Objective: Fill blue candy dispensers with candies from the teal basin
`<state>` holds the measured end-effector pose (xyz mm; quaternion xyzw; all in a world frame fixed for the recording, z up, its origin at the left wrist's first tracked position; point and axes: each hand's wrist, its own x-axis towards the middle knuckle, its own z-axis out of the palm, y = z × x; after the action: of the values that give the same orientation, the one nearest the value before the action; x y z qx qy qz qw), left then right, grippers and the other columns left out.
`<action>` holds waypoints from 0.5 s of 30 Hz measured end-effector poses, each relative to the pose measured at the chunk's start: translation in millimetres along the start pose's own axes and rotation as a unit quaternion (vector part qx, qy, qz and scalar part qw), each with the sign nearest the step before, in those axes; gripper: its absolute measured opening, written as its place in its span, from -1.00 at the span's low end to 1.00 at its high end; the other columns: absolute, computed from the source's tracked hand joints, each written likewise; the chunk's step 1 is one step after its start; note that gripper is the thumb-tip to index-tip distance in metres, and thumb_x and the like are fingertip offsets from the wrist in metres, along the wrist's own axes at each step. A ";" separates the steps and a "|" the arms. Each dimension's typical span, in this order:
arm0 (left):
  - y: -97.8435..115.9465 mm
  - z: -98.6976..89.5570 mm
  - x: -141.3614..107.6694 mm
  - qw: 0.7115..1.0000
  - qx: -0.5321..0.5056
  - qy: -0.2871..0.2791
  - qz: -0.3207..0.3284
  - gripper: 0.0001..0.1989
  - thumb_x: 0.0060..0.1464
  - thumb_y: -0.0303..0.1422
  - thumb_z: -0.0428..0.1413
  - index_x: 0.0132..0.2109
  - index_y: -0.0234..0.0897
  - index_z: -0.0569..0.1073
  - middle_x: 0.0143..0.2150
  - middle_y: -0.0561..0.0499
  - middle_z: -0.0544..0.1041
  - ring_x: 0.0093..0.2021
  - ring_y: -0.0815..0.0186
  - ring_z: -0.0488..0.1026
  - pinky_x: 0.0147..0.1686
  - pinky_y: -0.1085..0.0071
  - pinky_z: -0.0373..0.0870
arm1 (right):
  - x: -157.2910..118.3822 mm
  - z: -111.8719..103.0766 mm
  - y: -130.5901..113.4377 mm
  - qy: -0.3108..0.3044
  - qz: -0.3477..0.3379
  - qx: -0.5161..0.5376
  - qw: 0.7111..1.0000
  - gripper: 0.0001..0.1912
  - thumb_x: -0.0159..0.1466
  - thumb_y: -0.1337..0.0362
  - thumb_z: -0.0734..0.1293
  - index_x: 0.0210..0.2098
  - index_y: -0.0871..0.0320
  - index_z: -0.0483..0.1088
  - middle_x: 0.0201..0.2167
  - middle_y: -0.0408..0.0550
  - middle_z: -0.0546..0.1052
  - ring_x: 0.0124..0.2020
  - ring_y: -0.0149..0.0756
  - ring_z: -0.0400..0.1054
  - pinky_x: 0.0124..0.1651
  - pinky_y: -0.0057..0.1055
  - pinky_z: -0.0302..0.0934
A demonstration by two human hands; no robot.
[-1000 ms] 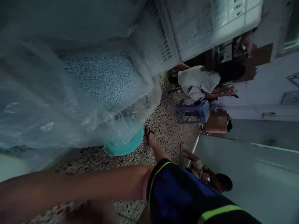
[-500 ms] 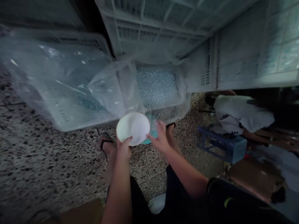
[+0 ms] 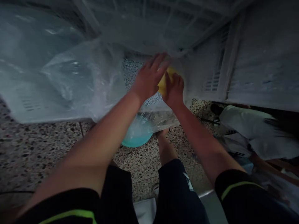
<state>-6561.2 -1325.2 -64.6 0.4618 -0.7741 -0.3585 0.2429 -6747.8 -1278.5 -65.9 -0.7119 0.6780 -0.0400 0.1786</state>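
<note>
My right hand [image 3: 174, 91] grips a yellow bowl [image 3: 162, 87], tipped so its outer side faces me. Stretched out beside it is my left hand [image 3: 147, 76], fingers extended near the bowl's far edge; whether they touch it is hard to see. Both hands are over a plastic-lined crate holding small pale blue-grey pellets [image 3: 131, 71]. A clear plastic liner [image 3: 101, 84] drapes over the crate's left side. Below the hands, a turquoise basin [image 3: 137, 139] sits on the floor, partly covered by plastic.
A second plastic-covered crate [image 3: 30, 105] stands at the left. White crates [image 3: 215, 68] line the right and the back. A person in a white shirt [image 3: 252, 124] is bent low at the right. The floor [image 3: 144, 169] is speckled.
Both hands have moved forward from above the basin to over the pellets. The bowl has turned from its white inside to its yellow outside, and my left hand has let go of it.
</note>
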 end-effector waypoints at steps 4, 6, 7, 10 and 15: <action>-23.5 47.1 91.7 0.937 0.145 -0.282 0.148 0.02 -0.03 -0.79 0.14 0.55 -0.25 0.09 0.63 -0.05 -0.04 0.60 0.05 -0.02 0.57 -0.01 0.01 | 45.3 60.8 33.8 0.019 0.104 -0.059 0.993 -0.25 0.34 0.21 0.37 0.44 0.32 0.14 0.47 0.41 0.10 0.56 0.37 -0.19 0.49 0.51 -0.24; -35.7 70.3 102.1 0.914 0.190 -0.306 0.186 -0.04 0.07 -0.81 0.10 0.56 -0.36 0.01 0.62 -0.21 -0.02 0.60 -0.03 -0.05 0.54 -0.11 0.00 | 57.2 88.3 41.2 0.035 0.170 -0.042 0.984 -0.26 0.31 0.20 0.40 0.41 0.27 0.18 0.46 0.36 0.12 0.57 0.36 -0.26 0.50 0.48 -0.22; -41.0 76.8 101.7 0.916 0.194 -0.296 0.189 -0.12 0.18 -0.78 0.06 0.56 -0.40 0.00 0.60 -0.26 0.00 0.60 -0.09 -0.06 0.52 -0.18 0.04 | 61.0 97.7 41.9 0.046 0.194 -0.033 0.979 -0.26 0.30 0.20 0.40 0.41 0.22 0.18 0.46 0.31 0.12 0.58 0.34 -0.30 0.52 0.46 -0.22; -50.1 75.9 96.5 0.921 0.207 -0.280 0.174 -0.12 0.20 -0.77 0.10 0.56 -0.54 -0.07 0.57 -0.42 0.02 0.51 -0.33 0.09 0.39 -0.30 0.24 | 67.7 107.4 36.3 0.074 0.231 -0.014 0.970 -0.24 0.23 0.24 0.39 0.39 0.00 0.16 0.46 0.11 0.13 0.56 0.24 -0.22 0.56 0.36 -0.16; -54.4 48.4 99.1 0.900 0.184 -0.338 0.204 0.00 -0.25 -0.91 0.34 0.37 -0.75 0.19 0.38 -0.36 0.25 0.39 -0.53 0.16 0.31 -0.43 0.18 | 69.2 108.9 8.5 0.078 0.255 0.035 0.963 -0.20 0.04 0.30 0.44 0.26 0.00 0.19 0.37 0.13 0.23 0.37 0.07 0.11 0.46 0.07 0.24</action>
<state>-6611.2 -1414.5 -132.8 0.1817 -0.9390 -0.2867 -0.0548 -6717.9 -1324.6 -183.0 -0.5036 0.8469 -0.0726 0.1546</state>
